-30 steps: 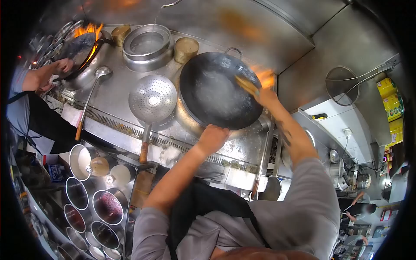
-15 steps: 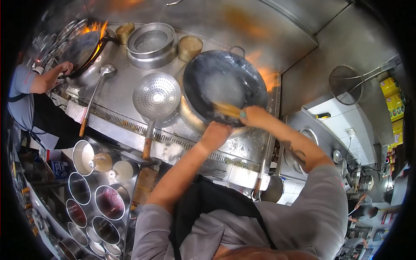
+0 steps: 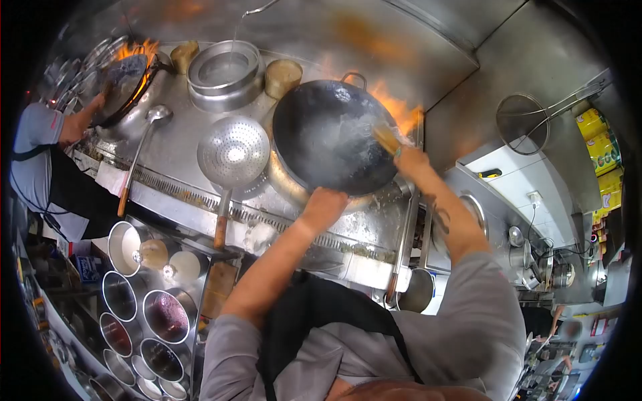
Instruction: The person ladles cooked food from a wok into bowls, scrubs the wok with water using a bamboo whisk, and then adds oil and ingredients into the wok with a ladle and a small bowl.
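Note:
A large black wok (image 3: pixel 304 137) sits tilted over the burner, with steam and some water inside. My left hand (image 3: pixel 326 206) is closed at its near rim; whether it grips the rim or a handle there is hidden. My right hand (image 3: pixel 411 164) is wrapped round a bamboo wok brush (image 3: pixel 386 138), whose bristle end lies against the inner right wall of the wok. Flames (image 3: pixel 394 110) rise behind the right rim. To the left of the wok, a perforated strainer (image 3: pixel 233 152) with a wooden handle rests on the stove.
Water runs from a spout (image 3: pixel 262 8) into a metal basin (image 3: pixel 224 73). A ladle (image 3: pixel 137 157) lies further left, near another person (image 3: pixel 40 134) at a flaming wok (image 3: pixel 124 83). Several metal pots (image 3: pixel 167 315) stand lower left. A wire skimmer (image 3: pixel 523 123) hangs at right.
My right hand has swept the brush from the wok's near side to its right wall. Flames behind the wok have grown, and more steam shows inside. My left hand stays at the rim.

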A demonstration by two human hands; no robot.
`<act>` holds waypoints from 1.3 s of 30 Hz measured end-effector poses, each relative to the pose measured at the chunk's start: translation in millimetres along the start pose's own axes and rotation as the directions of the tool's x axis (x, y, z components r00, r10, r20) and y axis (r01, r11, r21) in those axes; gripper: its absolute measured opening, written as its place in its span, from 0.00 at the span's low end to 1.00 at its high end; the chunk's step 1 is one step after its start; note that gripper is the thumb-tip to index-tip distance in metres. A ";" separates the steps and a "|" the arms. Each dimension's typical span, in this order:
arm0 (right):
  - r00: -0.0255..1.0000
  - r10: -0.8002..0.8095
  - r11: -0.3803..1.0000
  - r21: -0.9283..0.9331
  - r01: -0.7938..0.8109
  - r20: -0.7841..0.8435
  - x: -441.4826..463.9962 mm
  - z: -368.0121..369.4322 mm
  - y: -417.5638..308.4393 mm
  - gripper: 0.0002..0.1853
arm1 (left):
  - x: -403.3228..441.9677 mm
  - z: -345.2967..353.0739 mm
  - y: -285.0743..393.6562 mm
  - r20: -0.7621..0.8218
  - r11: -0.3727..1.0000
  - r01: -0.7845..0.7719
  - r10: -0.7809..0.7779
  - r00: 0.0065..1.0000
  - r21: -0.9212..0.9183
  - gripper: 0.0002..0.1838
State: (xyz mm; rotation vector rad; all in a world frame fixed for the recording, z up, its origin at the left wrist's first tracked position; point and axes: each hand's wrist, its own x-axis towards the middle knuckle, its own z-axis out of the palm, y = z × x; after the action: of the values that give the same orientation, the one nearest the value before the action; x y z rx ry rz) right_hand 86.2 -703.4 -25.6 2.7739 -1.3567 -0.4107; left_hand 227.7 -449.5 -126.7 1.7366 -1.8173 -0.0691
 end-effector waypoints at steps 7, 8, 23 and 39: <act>0.980 -0.078 0.996 0.033 0.086 -0.184 41.1 32.1 2.0 0.22 | 2.4 -9.5 -2.5 -0.008 0.999 -0.035 0.035 0.999 0.041 0.11; 0.982 -0.036 0.992 0.116 0.058 -0.185 54.9 12.2 -27.5 0.21 | 2.0 -9.1 -3.8 -0.030 0.999 -0.037 0.038 0.999 0.033 0.11; 0.932 -0.361 0.913 0.216 0.345 0.038 -4.8 27.1 -77.9 0.18 | -0.5 1.3 -5.3 -0.107 0.997 -0.046 0.038 0.994 -0.069 0.08; 1.000 -0.009 1.000 -0.019 0.009 -0.013 -11.9 39.8 15.5 0.21 | -1.4 -2.8 4.5 -0.303 0.966 -0.025 -0.056 0.951 -0.256 0.01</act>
State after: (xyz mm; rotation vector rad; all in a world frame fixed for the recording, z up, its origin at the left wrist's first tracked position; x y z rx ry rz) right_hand 57.5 -700.0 -59.2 2.7632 -1.3312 -0.4036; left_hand 224.9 -446.6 -123.0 1.4860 -1.4949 -0.0361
